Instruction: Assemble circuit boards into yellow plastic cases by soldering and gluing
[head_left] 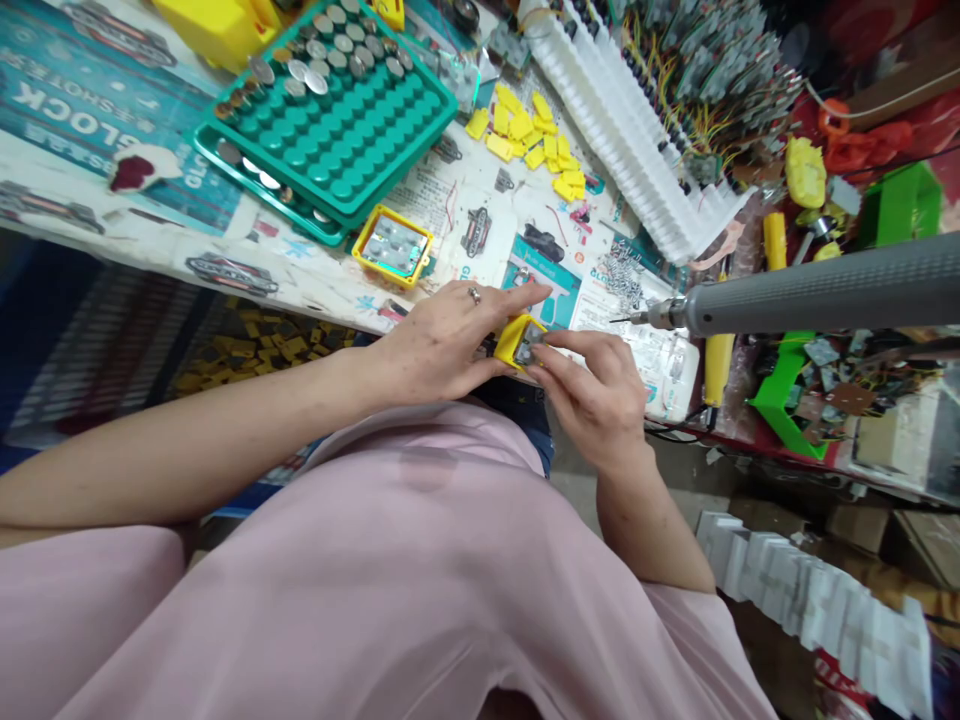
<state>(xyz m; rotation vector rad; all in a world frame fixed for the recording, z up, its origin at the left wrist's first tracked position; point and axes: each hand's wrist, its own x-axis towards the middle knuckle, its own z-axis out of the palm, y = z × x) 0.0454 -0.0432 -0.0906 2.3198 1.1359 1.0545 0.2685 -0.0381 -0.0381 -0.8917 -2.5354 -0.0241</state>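
At the near edge of the bench my left hand (450, 335) and my right hand (596, 385) meet on a small yellow plastic housing (516, 340). The left hand's thumb and fingers close around its left side; a ring shows on one finger. Fingertips of the right hand pinch the housing's right side, where a small grey metal part sits. Most of the housing is hidden by the fingers.
A grey electric screwdriver (810, 292) hangs level to the right, tip toward the hands. A green tray (352, 130) with several round cells lies far left, a yellow framed box (392, 246) near it. Loose yellow covers (536, 140), a white ribbed rack (637, 130) and wired boards lie behind.
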